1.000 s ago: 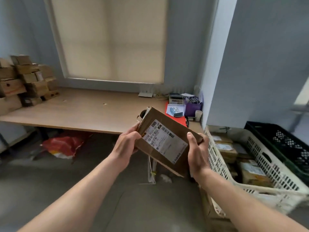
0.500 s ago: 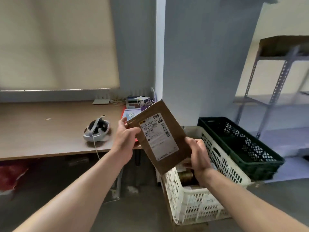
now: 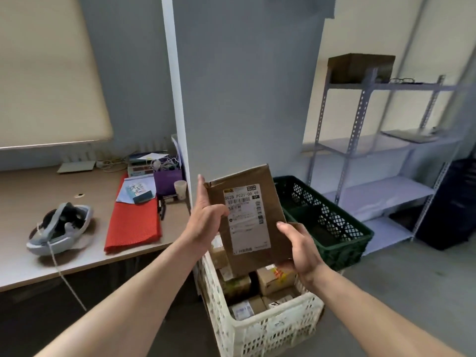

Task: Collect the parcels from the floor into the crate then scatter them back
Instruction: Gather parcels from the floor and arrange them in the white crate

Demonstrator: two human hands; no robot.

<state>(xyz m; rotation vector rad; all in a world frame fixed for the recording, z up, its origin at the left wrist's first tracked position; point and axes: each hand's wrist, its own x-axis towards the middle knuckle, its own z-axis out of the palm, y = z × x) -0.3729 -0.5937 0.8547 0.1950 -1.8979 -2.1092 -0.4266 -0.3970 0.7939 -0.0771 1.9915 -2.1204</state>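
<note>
I record soft daylight through the blind (image 3: 46,73) at ten o'clock; the room is moderately dim. The headset (image 3: 60,226) throws a faint shadow on the desk (image 3: 15,197). The label on the parcel (image 3: 247,215) reads sharp; the shelving (image 3: 381,191) at two o'clock is smeared, its verticals bowing.

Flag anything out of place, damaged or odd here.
Only the headset on the desk: its cable hangs over the front edge, where it could snag. The parcels lie inside the white crate, none spilled.
</note>
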